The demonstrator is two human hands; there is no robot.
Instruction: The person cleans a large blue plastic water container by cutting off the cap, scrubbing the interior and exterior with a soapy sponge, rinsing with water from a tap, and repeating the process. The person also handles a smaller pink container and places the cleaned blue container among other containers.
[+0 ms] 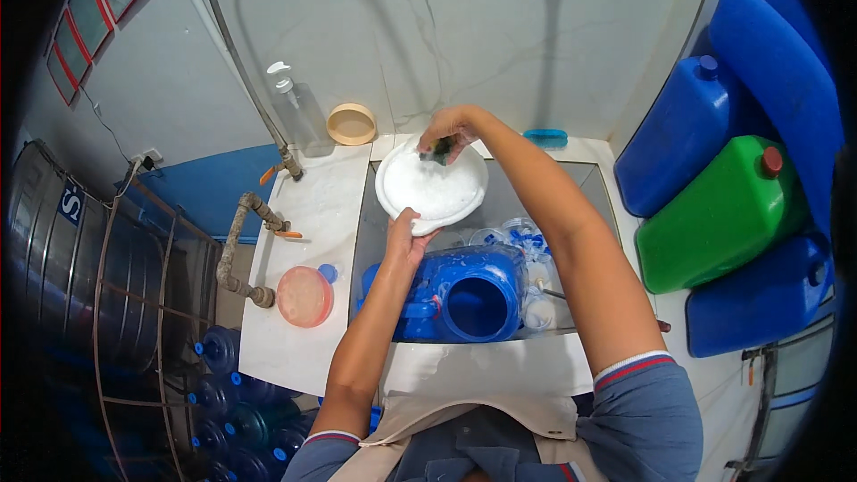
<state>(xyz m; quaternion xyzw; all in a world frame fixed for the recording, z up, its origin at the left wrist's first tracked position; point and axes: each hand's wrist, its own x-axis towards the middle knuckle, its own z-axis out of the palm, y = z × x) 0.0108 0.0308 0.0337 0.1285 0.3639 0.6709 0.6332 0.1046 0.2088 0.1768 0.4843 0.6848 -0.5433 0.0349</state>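
My left hand [409, 236] grips the lower edge of a white round dish [423, 192], holding it tilted over the sink [596, 214]. My right hand [458, 125] is closed on a green scrub sponge [435, 154] at the dish's upper inside, amid white suds. Below the dish, a large blue plastic jug [420, 295] lies on its side in the sink, its wide mouth facing up toward me. Beside it are several clear and white plastic items [536, 308], partly hidden by my right forearm.
Left counter [286, 348] holds a pink tub [303, 296], a pump bottle [308, 120], a tan ring [351, 125] and piped taps [245, 245]. Behind the sink lies a blue brush [544, 138]. Jerrycans [705, 223] line the right; a steel tank [71, 277] and several water bottles [214, 397] are left.
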